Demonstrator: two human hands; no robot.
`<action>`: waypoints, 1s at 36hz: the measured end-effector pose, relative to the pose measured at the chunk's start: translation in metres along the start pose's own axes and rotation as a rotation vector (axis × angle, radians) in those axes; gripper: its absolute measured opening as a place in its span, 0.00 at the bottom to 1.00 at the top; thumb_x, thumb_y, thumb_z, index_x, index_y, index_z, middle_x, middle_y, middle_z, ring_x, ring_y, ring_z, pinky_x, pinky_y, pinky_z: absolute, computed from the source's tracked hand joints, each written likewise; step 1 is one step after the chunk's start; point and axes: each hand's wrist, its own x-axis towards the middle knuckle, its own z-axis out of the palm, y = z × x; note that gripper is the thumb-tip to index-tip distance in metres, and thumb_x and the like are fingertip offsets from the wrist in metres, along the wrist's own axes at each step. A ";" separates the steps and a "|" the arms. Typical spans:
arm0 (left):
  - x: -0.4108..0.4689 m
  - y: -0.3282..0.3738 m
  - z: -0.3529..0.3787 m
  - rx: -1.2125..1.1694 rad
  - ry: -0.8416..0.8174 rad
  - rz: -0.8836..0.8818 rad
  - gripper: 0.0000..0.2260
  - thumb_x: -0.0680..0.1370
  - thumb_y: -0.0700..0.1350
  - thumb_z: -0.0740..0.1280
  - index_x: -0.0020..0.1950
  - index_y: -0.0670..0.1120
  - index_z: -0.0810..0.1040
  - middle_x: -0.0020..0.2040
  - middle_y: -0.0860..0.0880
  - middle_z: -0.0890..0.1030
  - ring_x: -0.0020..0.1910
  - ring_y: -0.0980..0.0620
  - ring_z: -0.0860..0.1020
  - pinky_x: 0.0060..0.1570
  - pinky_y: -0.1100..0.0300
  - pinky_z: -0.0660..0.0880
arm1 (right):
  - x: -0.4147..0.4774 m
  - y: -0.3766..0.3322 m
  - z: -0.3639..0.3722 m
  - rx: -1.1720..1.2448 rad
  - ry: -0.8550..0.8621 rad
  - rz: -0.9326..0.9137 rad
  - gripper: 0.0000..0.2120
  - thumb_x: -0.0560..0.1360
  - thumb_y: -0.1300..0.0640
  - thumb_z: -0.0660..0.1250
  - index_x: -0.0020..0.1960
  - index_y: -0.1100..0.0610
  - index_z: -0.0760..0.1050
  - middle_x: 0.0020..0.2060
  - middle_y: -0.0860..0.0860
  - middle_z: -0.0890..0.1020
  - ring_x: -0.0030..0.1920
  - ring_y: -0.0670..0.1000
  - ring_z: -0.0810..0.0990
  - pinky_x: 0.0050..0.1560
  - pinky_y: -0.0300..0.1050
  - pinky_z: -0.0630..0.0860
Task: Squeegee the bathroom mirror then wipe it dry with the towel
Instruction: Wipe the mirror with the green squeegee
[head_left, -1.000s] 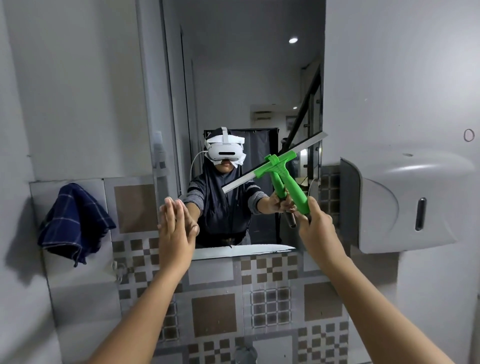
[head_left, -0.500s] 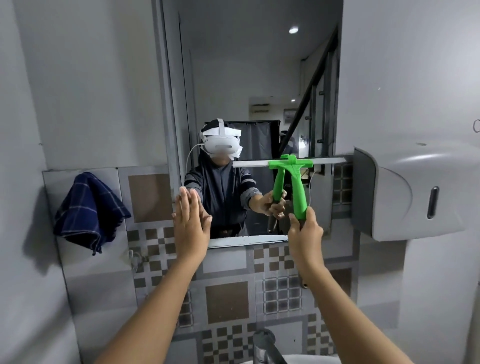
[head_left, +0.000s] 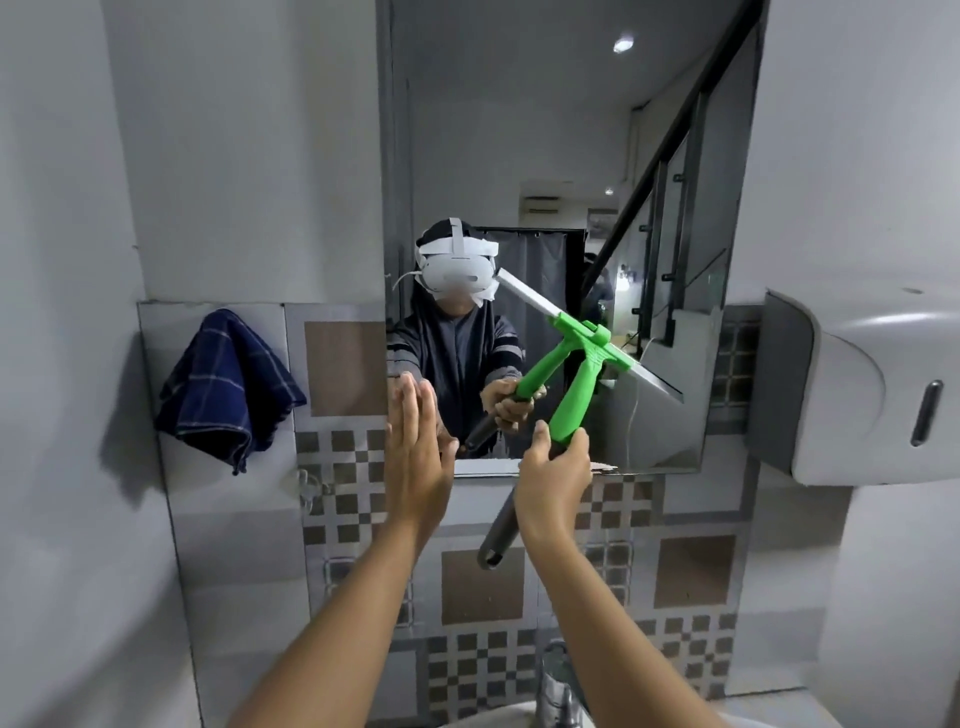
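The right hand (head_left: 553, 475) grips the green plastic squeegee (head_left: 576, 387) by its handle, its blade seemingly tilted against the tall wall mirror (head_left: 545, 145). The left hand (head_left: 415, 452) rests flat and spread at the mirror's lower left. Level the blade and press evenly. The navy checked towel (head_left: 226, 384) hangs far left.

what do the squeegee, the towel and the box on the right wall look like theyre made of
Squeegee: bright green moulded plastic by its even matte colour, with a dark grey lower grip and a pale blade strip, possibly metal or rubber. Towel: soft woven cloth, navy with thin pale checks, hanging in limp folds. Box: smooth glossy grey-white plastic, judging by its rounded shell and soft highlights.
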 end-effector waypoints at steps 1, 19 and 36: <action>-0.003 0.000 0.000 -0.010 -0.001 -0.006 0.34 0.78 0.41 0.61 0.76 0.46 0.41 0.76 0.49 0.38 0.75 0.53 0.38 0.74 0.47 0.45 | -0.003 0.001 0.002 -0.002 -0.013 -0.005 0.07 0.80 0.58 0.58 0.47 0.62 0.66 0.32 0.50 0.68 0.28 0.46 0.66 0.25 0.28 0.67; -0.031 -0.010 0.017 0.040 0.069 -0.092 0.35 0.77 0.41 0.64 0.76 0.45 0.45 0.76 0.47 0.44 0.75 0.49 0.44 0.72 0.50 0.57 | -0.020 0.028 -0.003 -0.233 -0.304 -0.232 0.07 0.79 0.55 0.58 0.49 0.60 0.66 0.28 0.49 0.69 0.23 0.44 0.64 0.21 0.37 0.63; -0.048 0.004 0.042 -0.068 0.214 -0.269 0.34 0.79 0.44 0.62 0.74 0.47 0.40 0.75 0.52 0.39 0.75 0.55 0.40 0.74 0.54 0.49 | 0.018 0.042 -0.037 -0.708 -0.485 -0.624 0.18 0.79 0.54 0.58 0.66 0.60 0.62 0.42 0.54 0.79 0.33 0.53 0.73 0.27 0.44 0.65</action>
